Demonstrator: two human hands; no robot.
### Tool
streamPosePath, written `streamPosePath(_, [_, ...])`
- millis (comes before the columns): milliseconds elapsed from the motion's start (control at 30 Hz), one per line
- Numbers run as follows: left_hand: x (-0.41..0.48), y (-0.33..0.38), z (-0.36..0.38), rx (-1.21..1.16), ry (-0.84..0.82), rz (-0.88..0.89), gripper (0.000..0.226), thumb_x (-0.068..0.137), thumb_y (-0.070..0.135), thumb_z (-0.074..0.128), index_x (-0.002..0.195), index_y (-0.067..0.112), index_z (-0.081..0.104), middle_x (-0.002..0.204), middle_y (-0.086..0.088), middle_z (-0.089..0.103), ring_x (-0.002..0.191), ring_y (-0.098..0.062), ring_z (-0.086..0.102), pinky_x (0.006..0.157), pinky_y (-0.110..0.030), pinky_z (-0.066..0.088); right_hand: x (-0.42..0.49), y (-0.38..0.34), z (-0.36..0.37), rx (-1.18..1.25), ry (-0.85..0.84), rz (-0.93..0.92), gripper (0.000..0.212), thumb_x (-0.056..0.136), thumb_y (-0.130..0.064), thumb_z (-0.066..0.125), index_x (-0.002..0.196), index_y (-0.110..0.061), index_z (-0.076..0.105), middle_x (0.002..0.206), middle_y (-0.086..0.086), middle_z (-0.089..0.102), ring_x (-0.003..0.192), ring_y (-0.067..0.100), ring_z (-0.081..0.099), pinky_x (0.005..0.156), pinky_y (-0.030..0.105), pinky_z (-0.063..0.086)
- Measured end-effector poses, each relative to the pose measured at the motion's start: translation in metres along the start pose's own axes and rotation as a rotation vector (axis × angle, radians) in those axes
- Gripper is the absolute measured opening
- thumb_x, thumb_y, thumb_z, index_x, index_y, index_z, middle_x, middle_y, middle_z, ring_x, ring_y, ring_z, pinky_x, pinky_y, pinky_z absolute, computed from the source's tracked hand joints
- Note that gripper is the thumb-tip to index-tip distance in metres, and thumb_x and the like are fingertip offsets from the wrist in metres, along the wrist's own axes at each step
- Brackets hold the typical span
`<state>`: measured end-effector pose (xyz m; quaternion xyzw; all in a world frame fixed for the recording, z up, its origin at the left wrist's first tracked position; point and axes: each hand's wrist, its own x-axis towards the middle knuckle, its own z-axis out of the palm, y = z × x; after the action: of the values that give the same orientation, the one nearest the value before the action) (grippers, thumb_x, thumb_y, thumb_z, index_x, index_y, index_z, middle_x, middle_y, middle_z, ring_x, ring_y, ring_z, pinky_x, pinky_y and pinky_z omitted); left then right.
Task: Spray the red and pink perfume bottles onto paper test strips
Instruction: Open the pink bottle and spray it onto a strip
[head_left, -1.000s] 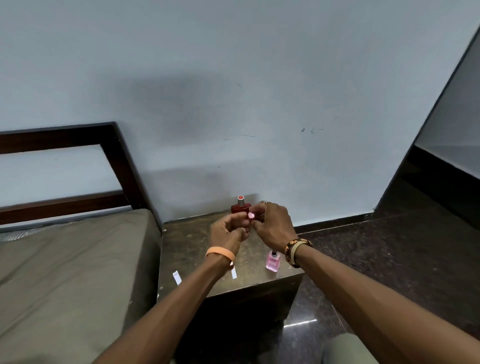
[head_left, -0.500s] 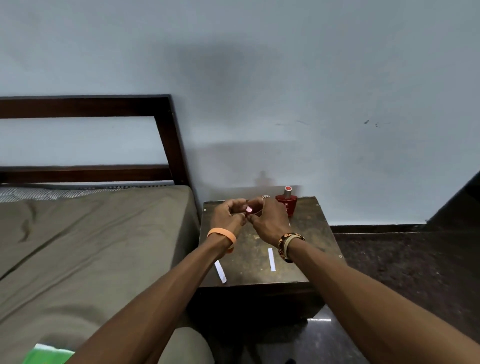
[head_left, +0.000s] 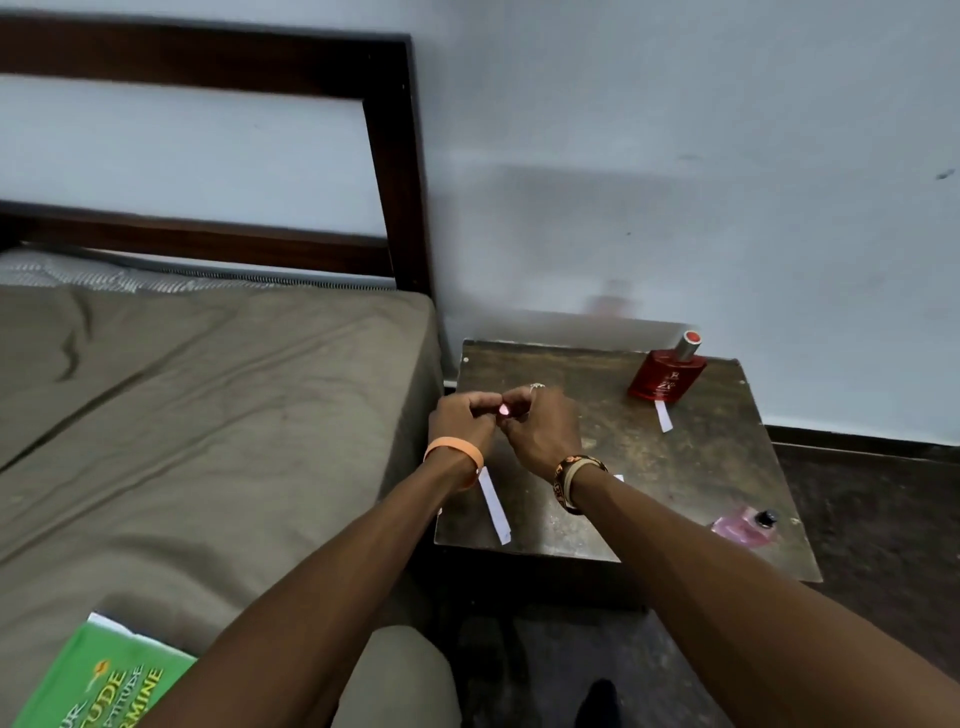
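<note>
- Red perfume bottle (head_left: 666, 376) upright at 1 o'clock.
- Pink perfume bottle (head_left: 740, 529), 4 o'clock, sprayer toward 2.
- I see left hand (head_left: 462, 415) and right hand (head_left: 543, 431) pinching a pink cap (head_left: 504, 410).

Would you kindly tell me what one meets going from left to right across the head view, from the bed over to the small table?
green book → left hand → small pink cap → right hand → red perfume bottle → pink perfume bottle
</note>
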<state>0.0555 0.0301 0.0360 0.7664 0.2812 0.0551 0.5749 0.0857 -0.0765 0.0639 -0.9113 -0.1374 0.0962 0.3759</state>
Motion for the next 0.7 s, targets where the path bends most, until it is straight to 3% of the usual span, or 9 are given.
streamPosePath(100, [0.013, -0.014, -0.002, 0.034, 0.01, -0.011, 0.033, 0.081, -0.005, 0.054, 0.103, 0.01, 0.073, 0.101, -0.009, 0.073, 0.097, -0.021, 0.068, 0.094, -0.038, 0.053, 0.012, 0.002, 0.015, -0.007, -0.039, 0.011, 0.018, 0.082, -0.008, 0.07, 0.097, -0.015, 0.077, 0.091, 0.004, 0.075, 0.083, 0.017, 0.068, 0.075, 0.029, 0.054])
streamPosePath(333, [0.027, -0.04, 0.001, 0.052, 0.029, -0.066, 0.034, 0.079, -0.004, 0.055, 0.103, 0.013, 0.074, 0.101, -0.006, 0.074, 0.096, -0.017, 0.068, 0.093, -0.035, 0.054, 0.024, 0.015, 0.042, -0.054, -0.109, 0.042, 0.028, 0.083, -0.001, 0.064, 0.103, -0.015, 0.076, 0.096, 0.007, 0.075, 0.088, 0.022, 0.068, 0.076, 0.027, 0.052])
streamPosePath(700, [0.029, -0.049, 0.003, 0.131, 0.026, -0.028, 0.034, 0.08, -0.002, 0.058, 0.104, 0.015, 0.073, 0.1, -0.002, 0.074, 0.093, -0.01, 0.067, 0.094, -0.027, 0.051, 0.025, 0.028, 0.053, -0.06, -0.147, 0.076, 0.037, 0.083, 0.0, 0.061, 0.114, -0.019, 0.071, 0.106, 0.007, 0.074, 0.097, 0.026, 0.068, 0.085, 0.04, 0.056])
